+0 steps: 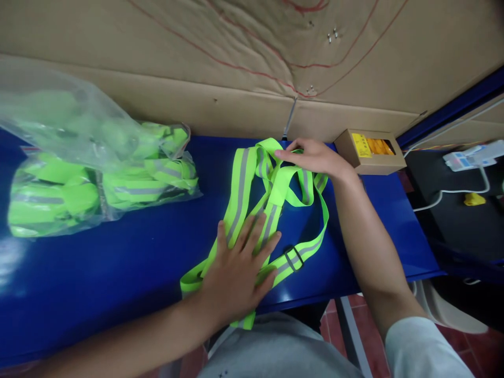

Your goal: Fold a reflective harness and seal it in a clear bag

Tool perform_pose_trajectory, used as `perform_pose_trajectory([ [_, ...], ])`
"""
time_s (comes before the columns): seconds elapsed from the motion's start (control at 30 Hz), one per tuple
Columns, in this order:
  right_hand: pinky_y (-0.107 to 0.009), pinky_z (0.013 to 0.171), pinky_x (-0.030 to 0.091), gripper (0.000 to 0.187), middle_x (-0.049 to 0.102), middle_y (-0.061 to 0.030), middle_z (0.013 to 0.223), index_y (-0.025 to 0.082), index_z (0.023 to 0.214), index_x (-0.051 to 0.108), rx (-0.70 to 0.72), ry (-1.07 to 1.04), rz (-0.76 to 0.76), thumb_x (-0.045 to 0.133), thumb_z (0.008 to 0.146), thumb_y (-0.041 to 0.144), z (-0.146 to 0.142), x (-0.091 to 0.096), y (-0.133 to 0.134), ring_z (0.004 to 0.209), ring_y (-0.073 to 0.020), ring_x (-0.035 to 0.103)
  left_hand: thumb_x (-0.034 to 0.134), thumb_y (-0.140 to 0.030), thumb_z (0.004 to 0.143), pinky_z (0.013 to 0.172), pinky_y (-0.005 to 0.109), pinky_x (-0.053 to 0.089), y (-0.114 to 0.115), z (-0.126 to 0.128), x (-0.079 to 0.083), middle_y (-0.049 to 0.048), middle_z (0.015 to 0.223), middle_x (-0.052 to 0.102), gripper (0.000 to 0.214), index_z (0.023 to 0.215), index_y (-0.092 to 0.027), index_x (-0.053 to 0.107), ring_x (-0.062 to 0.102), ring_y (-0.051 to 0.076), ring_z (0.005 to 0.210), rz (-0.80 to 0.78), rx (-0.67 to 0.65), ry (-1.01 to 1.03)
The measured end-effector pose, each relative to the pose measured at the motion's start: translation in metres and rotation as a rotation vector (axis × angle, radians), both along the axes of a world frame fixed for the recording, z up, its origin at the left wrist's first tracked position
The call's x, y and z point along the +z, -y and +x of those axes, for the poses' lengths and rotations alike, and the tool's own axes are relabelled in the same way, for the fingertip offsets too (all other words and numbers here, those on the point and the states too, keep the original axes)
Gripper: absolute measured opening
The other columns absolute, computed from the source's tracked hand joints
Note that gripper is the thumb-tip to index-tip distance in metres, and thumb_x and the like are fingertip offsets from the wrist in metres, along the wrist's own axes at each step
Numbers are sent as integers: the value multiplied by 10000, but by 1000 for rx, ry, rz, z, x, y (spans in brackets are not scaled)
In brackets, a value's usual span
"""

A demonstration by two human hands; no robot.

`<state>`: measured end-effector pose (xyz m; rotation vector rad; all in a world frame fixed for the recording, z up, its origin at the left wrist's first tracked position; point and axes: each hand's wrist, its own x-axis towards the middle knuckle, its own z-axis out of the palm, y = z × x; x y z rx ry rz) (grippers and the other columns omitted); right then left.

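Note:
A neon-yellow reflective harness (239, 191) of straps with grey stripes lies loosely spread on the blue table. My left hand (240, 262) rests flat across its lower straps, fingers spread. At the far end, my right hand (311, 155) curls over the upper loops, thumb and fingers around a strap, though its fingertips are partly hidden. A black slide buckle (293, 259) sits on the strap at the lower right. One strap end (244, 320) hangs over the table's front edge.
Clear plastic bags (55, 197) packed with more neon straps lie on the table's left side. An open-windowed cardboard box (370, 151) with orange contents stands at the back right. Behind rises a cardboard-covered wall (252, 102). A white power strip (474, 156) lies at far right.

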<state>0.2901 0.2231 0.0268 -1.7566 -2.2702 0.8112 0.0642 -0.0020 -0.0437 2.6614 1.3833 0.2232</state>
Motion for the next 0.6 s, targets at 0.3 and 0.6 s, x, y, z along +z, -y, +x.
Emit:
perform_pose_trajectory([
  [0.3,-340,812,498,187,750,-54,1031,225,1000,678,-74,14,79,734,849,321,27,-5,-15,940,-242,672,409,-537,1085,1277,696,69,7,-8,5,140,1781,246,645,1661,-251,386,262,350,1633,26,-112,4],
  [0.6,-563,979,503,304,736,-207,1212,230,1211,695,-521,235,467,540,1016,403,55,5,-19,1215,-429,670,385,-507,1090,1304,659,18,8,-10,3,147,1603,550,636,1659,-223,404,508,357,1463,3,-132,-5],
])
